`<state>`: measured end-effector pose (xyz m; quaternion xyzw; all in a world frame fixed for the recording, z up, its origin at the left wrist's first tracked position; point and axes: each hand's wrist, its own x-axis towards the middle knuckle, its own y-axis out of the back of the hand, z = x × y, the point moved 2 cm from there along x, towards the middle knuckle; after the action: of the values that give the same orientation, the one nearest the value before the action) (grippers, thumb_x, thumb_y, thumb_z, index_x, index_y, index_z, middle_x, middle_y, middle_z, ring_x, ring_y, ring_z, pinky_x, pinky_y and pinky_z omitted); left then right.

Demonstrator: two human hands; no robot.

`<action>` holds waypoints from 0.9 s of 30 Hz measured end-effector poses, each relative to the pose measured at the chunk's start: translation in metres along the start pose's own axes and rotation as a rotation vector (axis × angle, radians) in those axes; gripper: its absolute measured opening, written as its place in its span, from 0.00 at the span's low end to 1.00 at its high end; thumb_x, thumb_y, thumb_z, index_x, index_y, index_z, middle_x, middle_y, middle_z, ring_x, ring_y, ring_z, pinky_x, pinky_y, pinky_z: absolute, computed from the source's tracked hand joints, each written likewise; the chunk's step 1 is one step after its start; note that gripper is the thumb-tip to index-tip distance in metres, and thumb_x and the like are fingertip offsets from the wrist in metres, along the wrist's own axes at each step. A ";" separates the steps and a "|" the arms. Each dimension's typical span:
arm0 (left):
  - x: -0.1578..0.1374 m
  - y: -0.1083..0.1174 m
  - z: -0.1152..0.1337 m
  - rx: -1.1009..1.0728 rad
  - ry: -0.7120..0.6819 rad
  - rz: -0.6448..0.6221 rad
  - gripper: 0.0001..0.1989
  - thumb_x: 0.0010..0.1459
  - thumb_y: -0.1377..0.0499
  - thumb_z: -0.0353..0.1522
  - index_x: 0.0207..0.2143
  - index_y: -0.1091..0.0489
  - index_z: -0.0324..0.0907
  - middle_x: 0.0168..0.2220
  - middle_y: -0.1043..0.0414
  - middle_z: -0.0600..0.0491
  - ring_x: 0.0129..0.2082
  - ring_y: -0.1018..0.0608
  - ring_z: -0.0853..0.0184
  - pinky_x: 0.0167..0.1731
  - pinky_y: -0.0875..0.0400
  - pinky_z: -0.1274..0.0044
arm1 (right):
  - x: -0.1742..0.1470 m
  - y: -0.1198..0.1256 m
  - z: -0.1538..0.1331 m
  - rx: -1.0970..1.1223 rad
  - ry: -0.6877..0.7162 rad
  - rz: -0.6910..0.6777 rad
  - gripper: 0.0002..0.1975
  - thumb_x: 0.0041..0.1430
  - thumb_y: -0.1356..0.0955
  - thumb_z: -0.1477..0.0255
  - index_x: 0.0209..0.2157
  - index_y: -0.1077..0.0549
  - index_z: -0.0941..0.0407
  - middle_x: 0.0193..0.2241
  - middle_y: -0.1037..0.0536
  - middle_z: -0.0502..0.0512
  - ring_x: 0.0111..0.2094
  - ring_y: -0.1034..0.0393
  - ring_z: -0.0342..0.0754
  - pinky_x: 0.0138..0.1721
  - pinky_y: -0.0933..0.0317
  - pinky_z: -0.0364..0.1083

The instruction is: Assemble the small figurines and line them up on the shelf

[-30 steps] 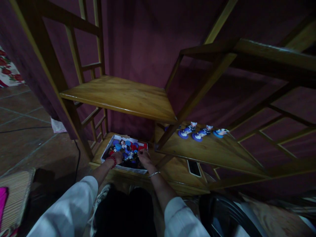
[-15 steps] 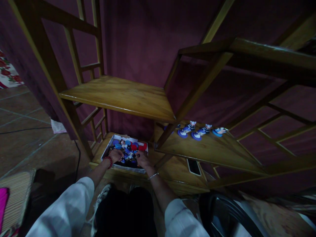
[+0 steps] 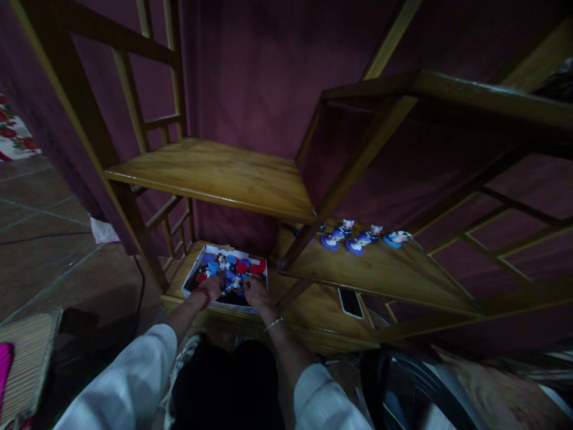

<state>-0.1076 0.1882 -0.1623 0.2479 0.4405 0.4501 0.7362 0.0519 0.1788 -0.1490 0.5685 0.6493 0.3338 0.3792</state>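
Observation:
Both of my hands are down in a shallow white cardboard box (image 3: 187, 285) packed with small toy figurines (image 3: 231, 276) in blue, purple, red and white. At the box's front left, my left hand (image 3: 212, 287), with a red bead bracelet, has its fingers curled among the figurines. My right hand (image 3: 255, 291), wearing a thin silver bracelet, is bent inward at the right side with its fingers closed. The fingertips of both hands are too dark and small to show what they grip. Blue-and-white figurines lie between the two hands.
The box stands on the low board of a wooden shelf unit, under a higher shelf (image 3: 215, 176). On the right shelf (image 3: 385, 278) stand several figurines (image 3: 358, 241) on round bases. A phone (image 3: 350, 303) lies lower down. A black rounded object (image 3: 403, 382) is at bottom right.
My left hand has shifted slightly right, toward the middle of the box. My right hand has moved a little left and closer to it. The shelf figurines stay put.

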 end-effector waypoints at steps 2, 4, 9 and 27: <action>-0.002 0.001 0.001 0.008 -0.005 0.013 0.13 0.41 0.49 0.20 0.30 0.29 0.37 0.32 0.27 0.48 0.35 0.27 0.65 0.35 0.35 0.78 | -0.001 0.000 0.000 -0.009 -0.001 -0.003 0.11 0.49 0.40 0.78 0.31 0.27 0.56 0.38 0.29 0.54 0.39 0.36 0.44 0.40 0.44 0.39; -0.005 0.002 0.003 0.006 -0.011 0.032 0.14 0.42 0.49 0.20 0.32 0.30 0.37 0.34 0.28 0.48 0.36 0.28 0.66 0.36 0.36 0.78 | -0.001 -0.001 0.000 -0.011 0.000 -0.005 0.11 0.49 0.40 0.78 0.30 0.27 0.56 0.38 0.29 0.55 0.39 0.36 0.44 0.39 0.44 0.39; -0.011 0.004 0.006 -0.013 -0.016 0.040 0.13 0.43 0.46 0.23 0.34 0.31 0.38 0.34 0.28 0.50 0.37 0.28 0.67 0.37 0.36 0.79 | -0.002 -0.001 -0.001 -0.006 0.018 0.008 0.11 0.50 0.40 0.77 0.30 0.27 0.56 0.38 0.30 0.55 0.40 0.36 0.44 0.39 0.44 0.39; -0.009 0.004 0.000 -0.120 0.023 0.102 0.10 0.46 0.47 0.25 0.34 0.35 0.41 0.34 0.29 0.54 0.36 0.28 0.70 0.35 0.36 0.81 | -0.014 0.010 -0.009 -0.168 -0.019 -0.124 0.13 0.53 0.42 0.78 0.37 0.29 0.58 0.41 0.31 0.62 0.39 0.33 0.48 0.37 0.42 0.44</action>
<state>-0.1115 0.1818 -0.1559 0.2201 0.4079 0.5156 0.7207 0.0494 0.1658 -0.1344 0.4966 0.6493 0.3575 0.4516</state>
